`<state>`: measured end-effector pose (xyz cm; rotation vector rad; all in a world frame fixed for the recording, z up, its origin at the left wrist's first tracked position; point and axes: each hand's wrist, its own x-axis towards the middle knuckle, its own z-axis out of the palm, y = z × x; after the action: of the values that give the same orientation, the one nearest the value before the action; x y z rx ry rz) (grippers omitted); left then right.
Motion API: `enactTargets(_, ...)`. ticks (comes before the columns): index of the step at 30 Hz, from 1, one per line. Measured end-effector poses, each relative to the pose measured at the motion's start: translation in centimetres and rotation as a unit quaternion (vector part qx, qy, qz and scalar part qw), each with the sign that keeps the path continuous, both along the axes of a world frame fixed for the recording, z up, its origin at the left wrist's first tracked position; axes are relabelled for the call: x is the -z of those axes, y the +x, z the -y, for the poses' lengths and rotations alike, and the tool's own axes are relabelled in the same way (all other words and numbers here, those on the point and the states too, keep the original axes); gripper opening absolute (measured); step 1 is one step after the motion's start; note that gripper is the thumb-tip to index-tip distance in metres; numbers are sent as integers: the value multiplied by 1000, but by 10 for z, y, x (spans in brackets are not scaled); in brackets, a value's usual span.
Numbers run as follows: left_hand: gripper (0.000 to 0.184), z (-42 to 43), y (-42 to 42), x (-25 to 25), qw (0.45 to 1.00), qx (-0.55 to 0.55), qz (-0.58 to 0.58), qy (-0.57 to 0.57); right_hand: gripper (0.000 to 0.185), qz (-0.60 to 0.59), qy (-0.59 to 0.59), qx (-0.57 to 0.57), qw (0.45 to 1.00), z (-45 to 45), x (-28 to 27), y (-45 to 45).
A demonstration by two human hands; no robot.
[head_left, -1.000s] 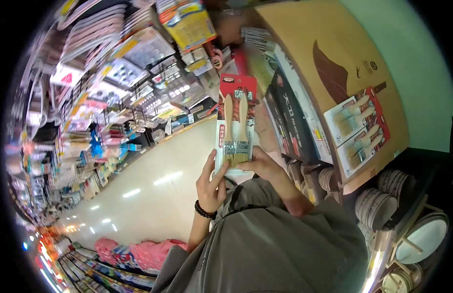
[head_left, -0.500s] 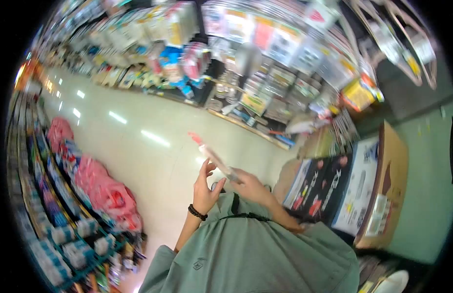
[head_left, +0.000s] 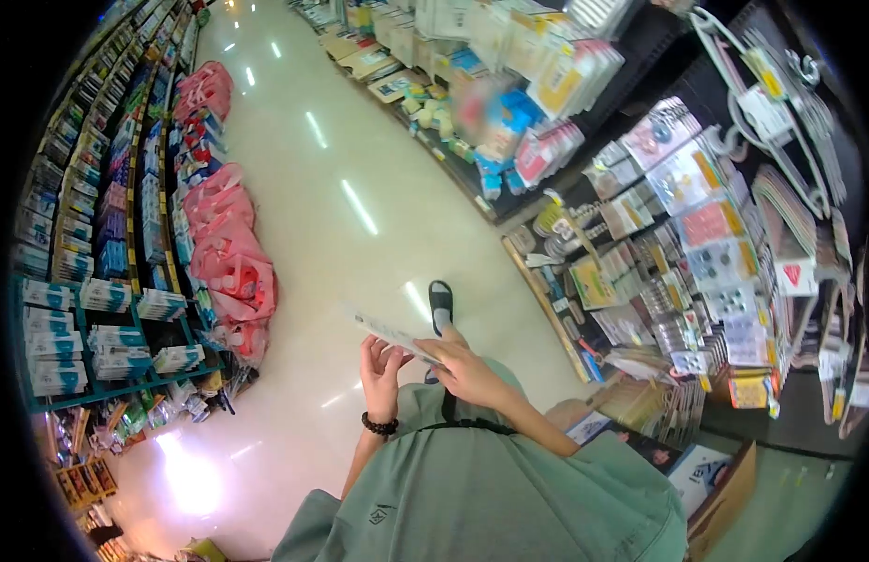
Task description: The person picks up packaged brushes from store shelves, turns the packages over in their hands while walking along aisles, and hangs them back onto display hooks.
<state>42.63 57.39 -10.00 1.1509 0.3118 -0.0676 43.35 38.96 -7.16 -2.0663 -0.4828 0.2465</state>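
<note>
So the right hand [head_left: 464, 375] had its fingers closed on one end of a flat white pack [head_left: 391, 334], which was tilted nearly edge-on, up in front of the green top [head_left: 495, 492]. The left hand [head_left: 382, 379] was right at the pack's near side, fingers bent, but I couldn't tell if they were actually gripping. Beaded bracelet [head_left: 379, 427] on that wrist, dark slipper [head_left: 441, 304] on the pale floor [head_left: 313, 253], pink bags [head_left: 233, 276] off to the left.

Shop, v. likely household goods: rows of pkgd. stock [head_left: 116, 178] are filling the upper left of frame, carded items [head_left: 715, 245] are hanging at rt. (tagged hangers [head_left: 764, 114] too, upper rt.), an aisle floor [head_left: 308, 244] is running between.
</note>
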Motion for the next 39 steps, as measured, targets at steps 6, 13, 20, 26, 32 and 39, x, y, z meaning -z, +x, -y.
enactTargets(6,20,-5,113,10,998,-41,-9,55,56,48,-59,-66,995,-4,24,132)
enactTargets(13,26,-5,276,-31,995,-11,25,99,57,61,-23,-77,995,8,-3,301)
enactTargets(20,38,-25,369,-36,993,-54,36,103,62,-106,122,-171,972,-24,-32,435)
enactTargets(26,42,-53,472,-18,991,-113,15,65,64,-154,123,-194,961,-66,-8,540)
enactTargets(32,56,-94,609,11,990,-123,-42,-55,65,-142,33,-182,973,-100,-10,674)
enactTargets(39,41,-148,767,-6,991,-123,4,-43,63,-91,-13,-171,981,-134,-29,805)
